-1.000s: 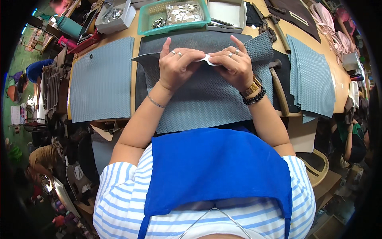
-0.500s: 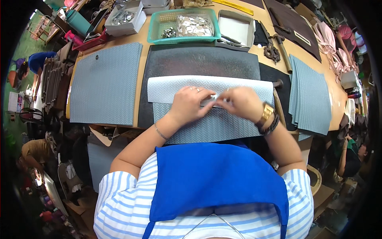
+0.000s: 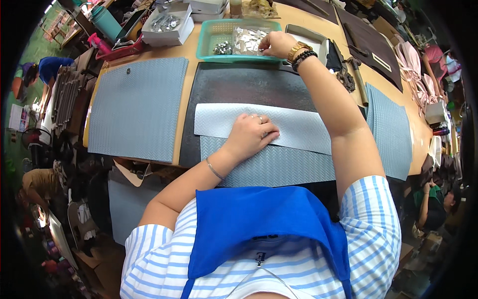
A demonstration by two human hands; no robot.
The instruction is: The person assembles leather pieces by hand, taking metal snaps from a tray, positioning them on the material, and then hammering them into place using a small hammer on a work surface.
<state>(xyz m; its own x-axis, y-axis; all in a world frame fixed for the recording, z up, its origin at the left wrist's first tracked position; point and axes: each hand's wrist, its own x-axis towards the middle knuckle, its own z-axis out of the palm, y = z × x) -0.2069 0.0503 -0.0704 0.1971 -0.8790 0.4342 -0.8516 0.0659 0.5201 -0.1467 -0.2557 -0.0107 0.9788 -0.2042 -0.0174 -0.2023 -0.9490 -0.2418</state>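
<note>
Head view: we see the right hand (image 3: 277,45) with its thumb and fingertips drawn close together over the right end of a heap of small white pieces (image 3: 244,40). We cannot tell whether a piece is pinched between them. The left hand (image 3: 253,133) lies palm down with its fingers loosely curled on the lower edge of a pale flap (image 3: 298,124); whether it nips that edge or only presses on it, we cannot tell. The flap stretches across the upper part of a grey-blue woven-textured sheet (image 3: 269,167), which lies right in front of the person, partly on a dark board (image 3: 219,82).

The white pieces sit in the right part of a green basket (image 3: 208,37), beside some shiny metal bits (image 3: 222,48). To the basket's left we have a pale box (image 3: 179,32) of metal parts. Further out on the wooden worktable (image 3: 174,51), we see another textured sheet (image 3: 134,109) at the left with a small dark round thing (image 3: 128,71) on it, and a stack of similar sheets (image 3: 391,132) at the right. A hammer (image 3: 358,82) lies just above that stack.
</note>
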